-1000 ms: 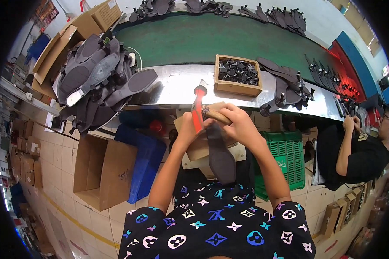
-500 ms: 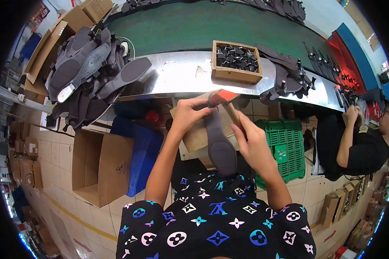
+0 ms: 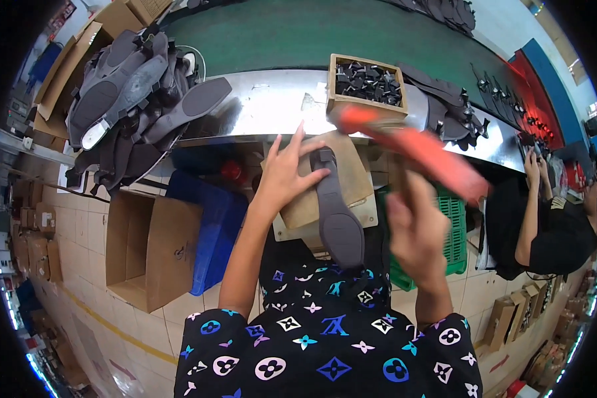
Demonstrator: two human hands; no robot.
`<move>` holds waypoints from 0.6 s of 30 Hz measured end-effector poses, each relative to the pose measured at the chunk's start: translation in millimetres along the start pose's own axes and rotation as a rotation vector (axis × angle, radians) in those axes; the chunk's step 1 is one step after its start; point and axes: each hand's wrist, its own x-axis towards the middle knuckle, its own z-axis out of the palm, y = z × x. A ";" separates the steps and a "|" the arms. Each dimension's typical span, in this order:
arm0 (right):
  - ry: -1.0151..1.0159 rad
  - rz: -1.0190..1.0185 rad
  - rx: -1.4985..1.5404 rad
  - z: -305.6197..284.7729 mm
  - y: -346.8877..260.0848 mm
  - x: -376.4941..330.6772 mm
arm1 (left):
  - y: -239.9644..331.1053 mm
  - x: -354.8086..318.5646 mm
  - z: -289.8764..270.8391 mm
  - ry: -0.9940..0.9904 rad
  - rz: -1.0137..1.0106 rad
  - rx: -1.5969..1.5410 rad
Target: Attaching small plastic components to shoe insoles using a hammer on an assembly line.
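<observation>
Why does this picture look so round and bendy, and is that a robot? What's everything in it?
No robot here, just a person with two bare hands. A camera worn on the person's head looks down; its very wide lens makes straight edges bend.

The left hand has its fingers spread beside the top end of a dark shoe sole, with the thumb against it. The sole lies over a pale board. The right hand grips a red-headed hammer, which looks blurry.

On the shiny metal bench sits a wooden box holding small black pieces. More soles are heaped at the left. Behind is a green surface. Another person sits at the right.
</observation>
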 end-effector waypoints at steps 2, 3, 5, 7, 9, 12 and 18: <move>-0.017 0.213 0.288 -21.0 -16.5 -7.1 | 1.4 2.6 -2.8 -0.010 0.025 0.064; -0.029 0.237 0.337 -22.9 -6.6 -18.5 | 4.8 2.2 -1.6 -0.033 0.054 0.126; -0.184 0.048 -0.041 13.7 14.7 -6.7 | 7.2 0.8 -0.1 -0.005 0.072 0.140; -0.323 0.276 0.040 25.3 28.7 -1.8 | 1.9 4.7 0.2 0.057 0.091 0.159; -0.017 0.034 0.058 12.2 13.9 -6.3 | 1.0 -8.1 3.2 0.045 0.128 0.098; 0.007 0.063 0.045 4.5 26.5 4.5 | 24.1 -17.9 -15.9 0.005 0.183 -0.019; -0.325 -0.034 -0.190 33.4 62.5 7.9 | 106.5 -62.9 -39.8 -0.311 -0.064 -0.717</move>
